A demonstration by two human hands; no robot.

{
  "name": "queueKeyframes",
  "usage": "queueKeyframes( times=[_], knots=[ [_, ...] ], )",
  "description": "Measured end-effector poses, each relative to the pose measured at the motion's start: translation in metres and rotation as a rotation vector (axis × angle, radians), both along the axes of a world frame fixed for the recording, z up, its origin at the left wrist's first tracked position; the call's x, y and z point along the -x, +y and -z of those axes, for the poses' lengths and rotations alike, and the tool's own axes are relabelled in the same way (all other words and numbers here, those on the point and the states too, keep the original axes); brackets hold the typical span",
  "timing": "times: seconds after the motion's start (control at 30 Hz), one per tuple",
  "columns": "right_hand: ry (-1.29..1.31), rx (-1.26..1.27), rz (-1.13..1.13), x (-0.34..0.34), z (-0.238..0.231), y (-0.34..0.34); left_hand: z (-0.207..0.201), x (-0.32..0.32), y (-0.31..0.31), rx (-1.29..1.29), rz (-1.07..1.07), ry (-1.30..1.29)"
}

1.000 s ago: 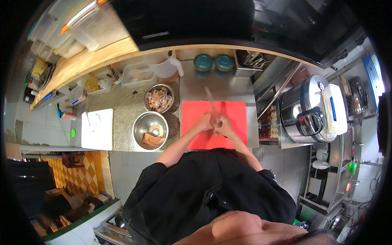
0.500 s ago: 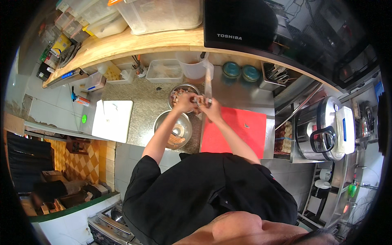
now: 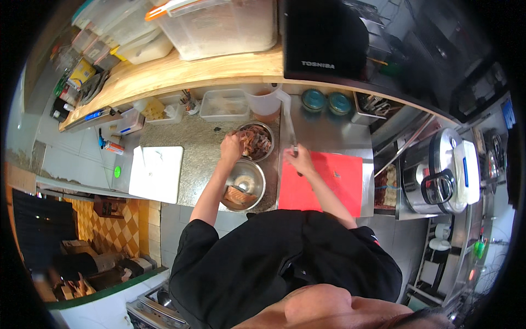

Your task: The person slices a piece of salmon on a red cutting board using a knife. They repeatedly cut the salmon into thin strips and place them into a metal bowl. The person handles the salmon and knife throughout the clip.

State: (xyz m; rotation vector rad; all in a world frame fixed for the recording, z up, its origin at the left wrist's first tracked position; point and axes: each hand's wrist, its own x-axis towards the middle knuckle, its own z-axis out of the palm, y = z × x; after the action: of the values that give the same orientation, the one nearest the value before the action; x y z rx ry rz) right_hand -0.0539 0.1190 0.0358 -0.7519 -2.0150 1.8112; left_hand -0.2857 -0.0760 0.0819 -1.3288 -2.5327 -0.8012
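Observation:
My right hand [image 3: 298, 160] is closed round the dark handle of a knife [image 3: 292, 131], its blade pointing away from me above the near-left corner of a red cutting board [image 3: 350, 189]. At the left rim of a metal bowl [image 3: 272, 143], my left hand [image 3: 231, 148] has its fingers curled against dark reddish-brown pieces of meat or fish [image 3: 255, 140]; what it grips is hidden. Nearer to me stands a larger metal bowl [image 3: 259, 183] with an orange-pink piece that looks like salmon [image 3: 240, 196] inside. A small scrap [image 3: 336, 175] lies on the red board.
A white cutting board [image 3: 159, 172] lies at the left. Behind the bowls stand a plastic jug [image 3: 264, 104] and a clear tub [image 3: 224, 105]. Two teal-lidded containers [image 3: 314, 100] are on the steel top. A wooden shelf [image 3: 203, 71] overhangs the counter; a large pot [image 3: 430, 175] stands right.
My hands were together over the far bowl, a piece and the knife between them. Now they are apart: the left is at the bowl's rim, the right has come nearer with the knife.

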Motion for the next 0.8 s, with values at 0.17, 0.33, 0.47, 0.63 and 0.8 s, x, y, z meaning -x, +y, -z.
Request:
queueKeyframes(
  times=[0.17, 0.33, 0.47, 0.63, 0.8],
  knots=[
    [-0.169, -0.532, 0.25, -0.149, 0.001, 0.039, -0.004, -0.095, 0.023, 0.112, 0.277, -0.447],
    [-0.417, -0.692, 0.255, -0.213, 0.01, 0.059, 0.044, -0.218, 0.069, 0.216, 0.608, -0.228],
    [-0.338, -0.718, 0.293, -0.203, 0.035, 0.063, 0.055, -0.281, 0.097, 0.486, 0.504, -0.075],
    [-0.35, -0.658, 0.193, -0.177, 0.044, 0.066, 0.074, -0.288, 0.092, 0.518, 0.442, -0.082],
    [-0.212, -0.481, 0.033, -0.171, 0.038, 0.048, 0.083, -0.261, 0.071, 0.442, 0.533, -0.018]
  ],
)
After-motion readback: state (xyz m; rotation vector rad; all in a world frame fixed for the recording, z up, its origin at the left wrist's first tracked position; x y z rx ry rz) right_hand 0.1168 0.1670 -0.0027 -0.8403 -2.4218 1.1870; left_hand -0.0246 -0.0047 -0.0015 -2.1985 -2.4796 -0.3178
